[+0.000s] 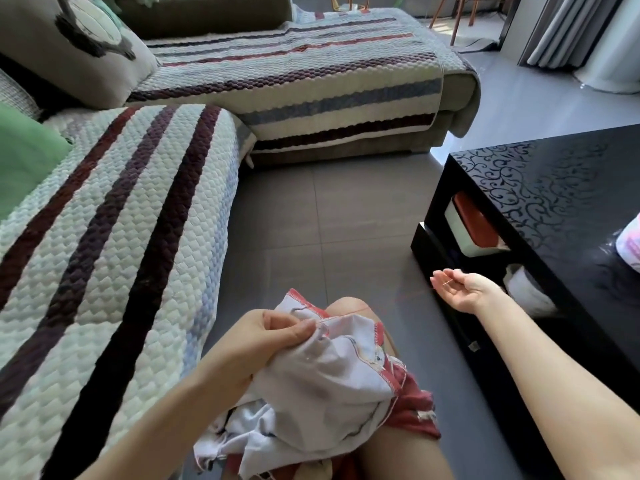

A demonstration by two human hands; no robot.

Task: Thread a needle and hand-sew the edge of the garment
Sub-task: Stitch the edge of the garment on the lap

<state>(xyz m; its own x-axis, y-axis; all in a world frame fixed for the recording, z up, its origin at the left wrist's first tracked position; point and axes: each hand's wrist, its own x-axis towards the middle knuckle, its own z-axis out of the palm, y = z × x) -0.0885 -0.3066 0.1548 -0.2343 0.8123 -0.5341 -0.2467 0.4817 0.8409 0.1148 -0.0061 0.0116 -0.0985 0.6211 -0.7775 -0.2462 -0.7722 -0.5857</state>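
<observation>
While the left hand [273, 336] pinches the white garment [322, 372] at its red-stitched edge over the lap, the right hand [462, 287] is out to the right, fingers loosely curled around the needle [447, 273]. Red thread [360, 309] runs taut between them. Black coffee table [561, 188] far right; its open shelf holds a red-and-white box [467, 230] and a white roll [523, 282].

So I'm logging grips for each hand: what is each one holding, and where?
The left hand pinches the white garment at its red-stitched edge. The right hand holds the needle between its fingertips, thread stretched back to the cloth.
</observation>
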